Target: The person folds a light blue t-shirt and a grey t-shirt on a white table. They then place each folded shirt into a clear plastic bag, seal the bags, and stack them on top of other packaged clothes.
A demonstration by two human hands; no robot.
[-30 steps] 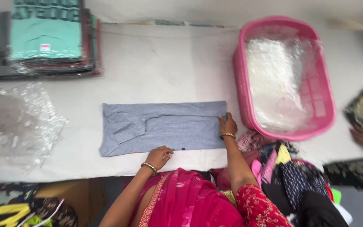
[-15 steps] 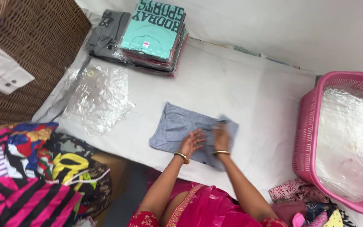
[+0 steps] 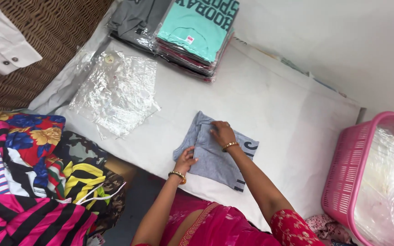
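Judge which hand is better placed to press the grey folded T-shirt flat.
Probably the right hand: it lies flat on top of the grey T-shirt, while the left hand only grips its near edge.

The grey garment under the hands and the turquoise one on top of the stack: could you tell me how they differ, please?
The grey garment lies bare on the white table; the turquoise garment sits sealed in a clear bag.
The grey garment lies alone, with the left hand at its edge and the right hand pressing on top; the turquoise garment tops a stack, untouched.
Both are folded flat and show printed lettering.
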